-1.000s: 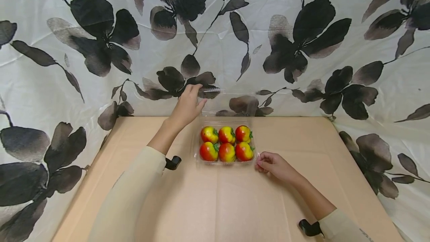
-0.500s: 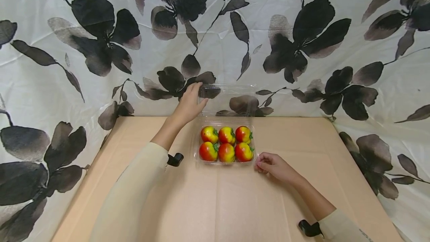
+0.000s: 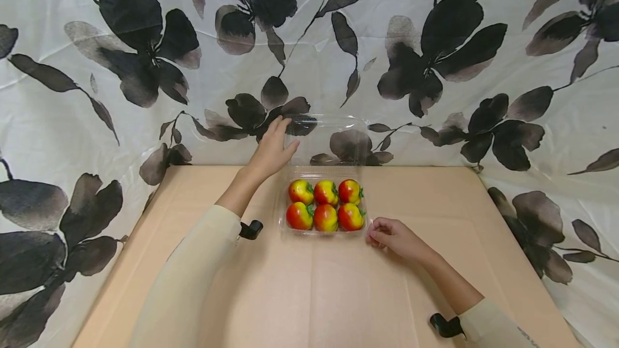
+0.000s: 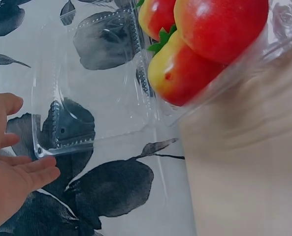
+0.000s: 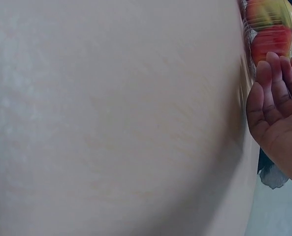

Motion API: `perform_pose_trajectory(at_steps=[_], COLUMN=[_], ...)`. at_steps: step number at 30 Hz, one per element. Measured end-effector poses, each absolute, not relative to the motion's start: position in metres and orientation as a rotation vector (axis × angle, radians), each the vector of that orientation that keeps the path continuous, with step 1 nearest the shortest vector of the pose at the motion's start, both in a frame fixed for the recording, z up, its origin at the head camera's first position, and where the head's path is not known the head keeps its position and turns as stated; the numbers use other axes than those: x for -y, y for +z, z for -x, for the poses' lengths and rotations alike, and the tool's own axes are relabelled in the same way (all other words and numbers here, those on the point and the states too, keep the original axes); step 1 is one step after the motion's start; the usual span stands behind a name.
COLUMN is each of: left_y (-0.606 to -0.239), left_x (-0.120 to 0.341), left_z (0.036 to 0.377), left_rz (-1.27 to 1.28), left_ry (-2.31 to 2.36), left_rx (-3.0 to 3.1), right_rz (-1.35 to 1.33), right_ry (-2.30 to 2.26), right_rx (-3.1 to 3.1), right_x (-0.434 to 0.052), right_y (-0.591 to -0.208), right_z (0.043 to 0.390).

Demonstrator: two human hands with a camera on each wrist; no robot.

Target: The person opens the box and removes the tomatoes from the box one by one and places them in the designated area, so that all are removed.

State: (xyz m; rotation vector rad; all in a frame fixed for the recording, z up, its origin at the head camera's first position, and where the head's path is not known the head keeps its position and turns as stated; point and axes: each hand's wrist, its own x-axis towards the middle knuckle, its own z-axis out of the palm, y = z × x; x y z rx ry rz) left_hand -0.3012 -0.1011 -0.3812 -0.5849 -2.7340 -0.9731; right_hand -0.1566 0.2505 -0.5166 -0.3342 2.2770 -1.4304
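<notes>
Clear lid [image 3: 329,141] stands fully up, upper centre; my left hand [image 3: 271,152], fingers straight, touches its edge. Right hand [image 3: 391,238], loosely curled and empty, rests beside the tray [image 3: 282,227]. All six fruits [image 3: 325,204] remain inside.

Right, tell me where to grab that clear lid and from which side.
Take the lid by its free top edge, at the left corner beside the left hand. It stands upright, hinged behind the fruit, so only that top rim is clear to pinch, coming from the left, thumb in front.
</notes>
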Motion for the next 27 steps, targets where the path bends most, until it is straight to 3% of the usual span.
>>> perform_pose_trajectory(at_steps=[11,27], left_y=[-0.388,-0.390], left_x=[0.117,0.134], left_z=[0.285,0.246], left_rz=[0.621,0.634], left_ry=[-0.986,-1.031], left_rx=[2.732,2.760], right_rz=[0.303,0.292], right_ry=[-1.385,-1.205], right_rx=[-2.341,-2.643], right_x=[-0.249,-0.245], right_y=[-0.512,-0.477], right_z=[0.145,0.138])
